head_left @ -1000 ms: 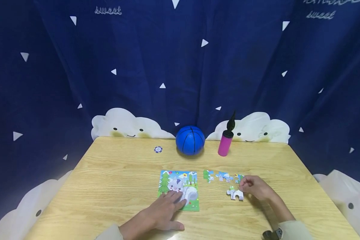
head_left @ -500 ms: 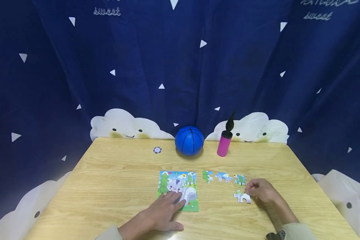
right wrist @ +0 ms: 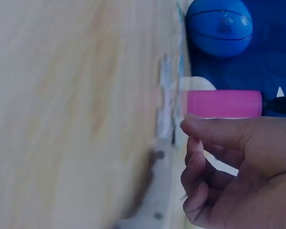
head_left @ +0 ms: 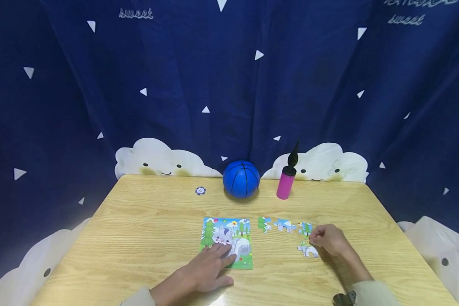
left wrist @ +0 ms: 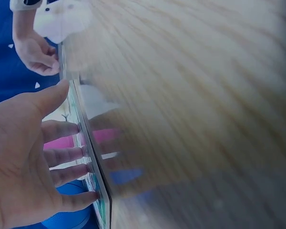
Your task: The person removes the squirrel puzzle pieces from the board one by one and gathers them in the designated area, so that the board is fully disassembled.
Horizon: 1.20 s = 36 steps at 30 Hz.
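Observation:
A square picture board [head_left: 244,260] with a grey-and-white squirrel lies on the wooden table. My left hand [head_left: 210,267] rests on its lower left with fingers spread; in the left wrist view, fingertips touch the board's surface. To its right lie several loose jigsaw pieces: a green tree piece [head_left: 264,224], a pale blue one [head_left: 284,225], a tree-and-flower piece [head_left: 305,228] and a grey-and-white piece [head_left: 308,250]. My right hand [head_left: 330,239] hovers just beside the last two. Its fingers are loosely curled, and the right wrist view shows nothing between thumb and index finger.
Toward the table's back edge sit a blue ball [head_left: 241,179] and a pink cylinder [head_left: 285,185] with a black nozzle. A blue-and-white round chip [head_left: 200,191] lies left of the ball. Behind the table hangs a dark blue curtain [head_left: 176,76].
The grey-and-white piece slid right under my right hand, then stayed there. My right hand has since lifted slightly up and left, off the piece. The left hand stays in place.

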### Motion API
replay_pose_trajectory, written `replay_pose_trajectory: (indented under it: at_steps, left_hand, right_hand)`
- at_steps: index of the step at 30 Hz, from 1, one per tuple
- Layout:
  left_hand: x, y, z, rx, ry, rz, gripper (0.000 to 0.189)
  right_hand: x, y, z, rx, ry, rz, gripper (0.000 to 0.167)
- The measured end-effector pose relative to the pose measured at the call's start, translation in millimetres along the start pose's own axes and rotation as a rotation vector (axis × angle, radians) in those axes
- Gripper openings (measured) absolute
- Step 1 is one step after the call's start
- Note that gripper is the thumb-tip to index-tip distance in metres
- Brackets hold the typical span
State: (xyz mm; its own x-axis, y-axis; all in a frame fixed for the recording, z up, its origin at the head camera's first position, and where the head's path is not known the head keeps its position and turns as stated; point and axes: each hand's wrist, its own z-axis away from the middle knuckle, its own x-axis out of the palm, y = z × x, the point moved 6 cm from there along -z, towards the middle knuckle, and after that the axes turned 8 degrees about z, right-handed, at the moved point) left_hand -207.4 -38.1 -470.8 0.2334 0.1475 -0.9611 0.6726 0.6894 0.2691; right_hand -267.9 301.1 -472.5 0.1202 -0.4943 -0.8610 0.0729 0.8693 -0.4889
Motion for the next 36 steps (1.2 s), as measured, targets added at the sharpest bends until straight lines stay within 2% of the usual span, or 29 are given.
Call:
replay_pose_trajectory:
  at_steps: [4,12,23,30,36]
  left_hand:
    - [-2.0,-1.6,0.5,-0.013,-0.012,0.024,0.061]
    - [-0.9,-3.8,-0.1,-0.02,-0.007,0.05,0.06]
    - [-4.8,-3.0,-1.2,-0.013,0.009,0.071,0.056]
    - [-12.0,-7.5,4.4,-0.012,0.02,0.089,0.057]
    - [-14.0,-14.9,14.0,-0.025,0.036,0.062,0.057]
  right_hand:
    - [1,-19,-5.3,-0.052,0.006,-0.012,0.005]
    - [18,-64,-17.3,-0.084,-0.008,-0.071,0.008]
    - [49,-129,-32.6,-0.244,-0.045,-0.077,0.011]
    - [70,-163,-36.8,-0.309,-0.076,-0.082,0.012]
    - [91,-183,-37.6,-0.346,-0.107,-0.119,0.008]
